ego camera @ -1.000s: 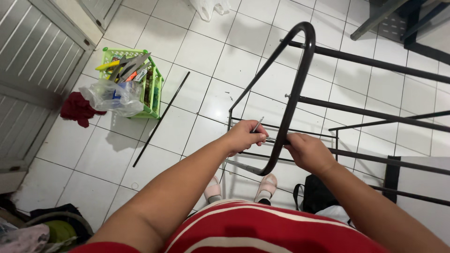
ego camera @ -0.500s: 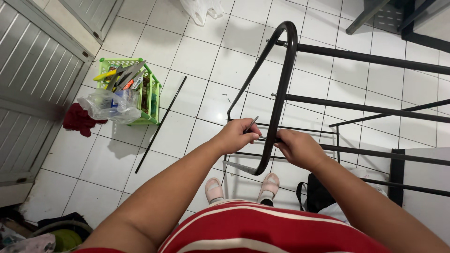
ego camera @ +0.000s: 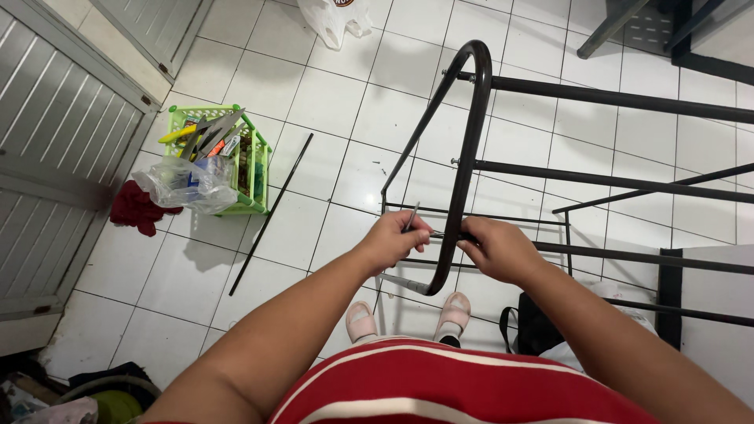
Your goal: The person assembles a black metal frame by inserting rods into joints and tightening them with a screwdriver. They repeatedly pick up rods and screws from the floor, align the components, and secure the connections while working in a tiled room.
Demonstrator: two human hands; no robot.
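A black metal tube frame point(ego camera: 470, 141) stands upright in front of me, with horizontal bars running off to the right. My left hand point(ego camera: 395, 239) pinches a thin metal tool point(ego camera: 411, 215) against the frame's curved upright. Just right of that upright, my right hand point(ego camera: 497, 247) grips a thin horizontal rod point(ego camera: 628, 255) of the frame. Both hands almost touch across the tube. My feet in pale slippers point(ego camera: 361, 320) stand below the frame.
A green plastic basket point(ego camera: 250, 161) with tools and a clear plastic bag sits on the white tiled floor at left. A loose black rod point(ego camera: 272, 213) lies beside it. A red cloth point(ego camera: 135, 208) lies by the grey shutter. A black bag point(ego camera: 534, 326) rests near my right foot.
The view has shifted slightly. Both hands remain on the frame at the same spot, with the left hand's tool still against the upright.
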